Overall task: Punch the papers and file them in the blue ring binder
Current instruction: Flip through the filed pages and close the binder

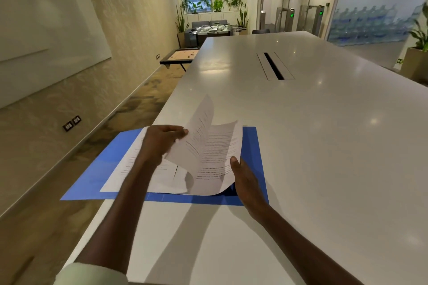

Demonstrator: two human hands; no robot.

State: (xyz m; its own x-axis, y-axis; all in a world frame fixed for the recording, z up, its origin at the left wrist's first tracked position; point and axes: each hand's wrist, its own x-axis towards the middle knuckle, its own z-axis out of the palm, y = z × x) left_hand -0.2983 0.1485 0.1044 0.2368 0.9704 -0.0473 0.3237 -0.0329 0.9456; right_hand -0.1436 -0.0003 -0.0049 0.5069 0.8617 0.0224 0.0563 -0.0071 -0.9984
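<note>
1. I see a long white table (pixel 312 146) filling most of the view, with a dark cable slot (pixel 274 66) set into its middle, well apart from the work.
2. The blue ring binder (pixel 253 146) lies open and flat at the table's near left corner, its left half overhanging the table edge.
3. A flat sheet (pixel 129 169) rests on the binder's left half.
4. The papers (pixel 213 152) sit over the binder's middle and right half, printed side up, curling upward, with one sheet (pixel 201 118) raised nearly upright.
5. My left hand (pixel 162 141) has its fingers curled and pinches the raised sheet's left edge between thumb and fingertips.
6. My right hand (pixel 245 180) grips the papers at their near right edge, thumb on top, fingers beneath and hidden.
7. Against the left wall I make out a whiteboard (pixel 46 18), and a foosball table (pixel 212 29) with potted plants (pixel 217 3) at the far end.
</note>
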